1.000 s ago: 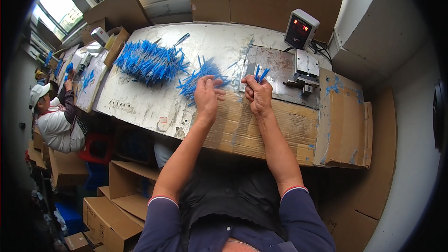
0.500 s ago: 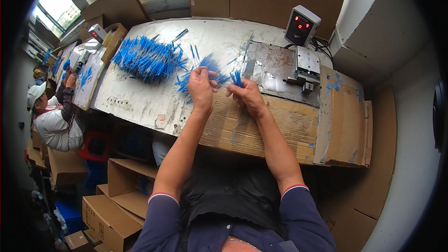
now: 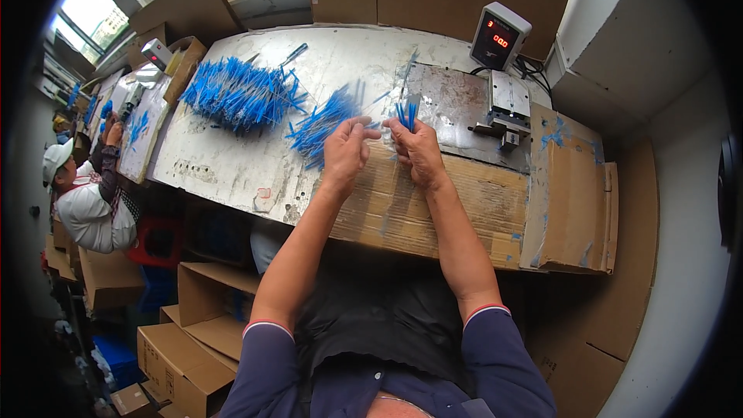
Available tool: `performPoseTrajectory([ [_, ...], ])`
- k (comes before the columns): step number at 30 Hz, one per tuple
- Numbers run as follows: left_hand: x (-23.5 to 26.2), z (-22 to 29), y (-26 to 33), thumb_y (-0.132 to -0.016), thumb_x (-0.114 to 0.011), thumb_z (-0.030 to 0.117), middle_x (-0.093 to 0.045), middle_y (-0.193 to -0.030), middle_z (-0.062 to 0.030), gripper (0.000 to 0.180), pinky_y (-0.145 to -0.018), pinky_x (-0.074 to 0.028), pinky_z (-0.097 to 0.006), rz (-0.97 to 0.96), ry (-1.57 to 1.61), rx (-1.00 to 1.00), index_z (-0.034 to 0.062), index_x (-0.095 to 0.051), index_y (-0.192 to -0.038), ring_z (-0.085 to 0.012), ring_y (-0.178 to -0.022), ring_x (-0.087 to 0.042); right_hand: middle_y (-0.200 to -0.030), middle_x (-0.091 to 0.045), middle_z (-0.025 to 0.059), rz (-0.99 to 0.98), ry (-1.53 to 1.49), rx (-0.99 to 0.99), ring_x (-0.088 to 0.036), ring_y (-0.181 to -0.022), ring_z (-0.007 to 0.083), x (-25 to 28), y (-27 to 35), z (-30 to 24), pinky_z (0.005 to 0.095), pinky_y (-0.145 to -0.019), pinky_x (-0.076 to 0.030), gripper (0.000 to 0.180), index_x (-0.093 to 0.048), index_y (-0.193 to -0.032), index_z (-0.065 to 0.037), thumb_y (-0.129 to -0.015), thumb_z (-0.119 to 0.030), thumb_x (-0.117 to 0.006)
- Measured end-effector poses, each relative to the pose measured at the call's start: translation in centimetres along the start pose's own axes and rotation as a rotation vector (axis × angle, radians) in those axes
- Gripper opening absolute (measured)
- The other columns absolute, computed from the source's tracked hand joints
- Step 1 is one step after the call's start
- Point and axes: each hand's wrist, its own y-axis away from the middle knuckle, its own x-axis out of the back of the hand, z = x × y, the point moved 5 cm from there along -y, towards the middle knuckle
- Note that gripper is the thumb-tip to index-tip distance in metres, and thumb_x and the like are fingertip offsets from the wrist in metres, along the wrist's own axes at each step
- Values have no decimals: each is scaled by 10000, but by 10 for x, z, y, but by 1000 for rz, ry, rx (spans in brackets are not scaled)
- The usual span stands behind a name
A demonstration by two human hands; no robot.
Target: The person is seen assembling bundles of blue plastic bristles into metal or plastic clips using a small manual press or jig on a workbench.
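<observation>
Blue sticks lie in two heaps on the metal-topped bench [image 3: 232, 178]: a big pile [image 3: 232, 93] toward the left and a smaller pile [image 3: 321, 125] just left of the hands. Farther left, a co-worker [image 3: 81, 201] in a white cap sits at a neighbouring bench.

The left hand [image 3: 346, 151] has its fingers pinched narrow at the edge of the small pile, touching a few sticks; whether it grips any I cannot tell. Half a second ago it lay flatter, spread over those sticks, so it has since lifted and drawn its fingers together.

The right hand [image 3: 416, 151] is closed on a small bundle [image 3: 407, 114] of blue sticks that stand upright above its fingers, just beside the left hand. Half a second ago the bundle showed only as a short tuft by the knuckles; now it rises clearly, and both hands sit slightly nearer the body, over the cardboard sheet [image 3: 441, 201] at the bench's front edge.

To the right lie a steel plate [image 3: 449, 112], a small press [image 3: 507, 112], and behind them a scale display [image 3: 499, 35] with red digits, unchanged.
</observation>
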Motion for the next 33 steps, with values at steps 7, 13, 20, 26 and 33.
performPoseTrajectory([
  [7, -11, -12, 12, -1073, -581, 248, -678, -904, 0, 298, -443, -319, -170, -208, 105, 206, 8, -659, -1231, -27, -561, -465, -719, -556, -62, 105, -151, 84, -363, -465, -7, 10, -3, 1, 203, -395, -226, 182, -691, -1095, -16, -958, -130, -731],
  [13, -16, -23, 19, -1100, -512, 281, -599, -784, 15, 297, -433, -268, -182, -335, 92, 318, 27, -648, -1173, -39, -516, -387, -828, -669, 37, 6, -251, 44, -388, -445, 9, 12, -7, 4, 199, -384, -241, 200, -666, -1143, -3, -963, -83, -703],
  [20, -20, -22, 26, -1119, -451, 316, -508, -707, 33, 342, -430, -280, -191, -494, 159, 356, 31, -636, -1156, -41, -506, -362, -848, -682, 35, -79, -321, -42, -481, -521, 33, 12, -5, 0, 188, -412, -305, 172, -677, -1086, -37, -939, -101, -742],
  [26, -18, -24, 29, -1116, -457, 351, -529, -722, 31, 370, -434, -306, -190, -452, 164, 439, 29, -634, -1161, -47, -509, -385, -793, -667, 4, -13, -168, -12, -480, -515, 34, 6, 0, -5, 196, -428, -316, 147, -697, -1022, -74, -905, -110, -778],
  [33, -21, -19, 33, -1119, -467, 352, -579, -758, 25, 396, -438, -349, -191, -474, 62, 403, 11, -643, -1217, -36, -528, -449, -790, -659, 10, -42, -80, 65, -460, -512, 25, 15, -5, -3, 208, -445, -343, 133, -692, -1008, -23, -893, -67, -742],
])
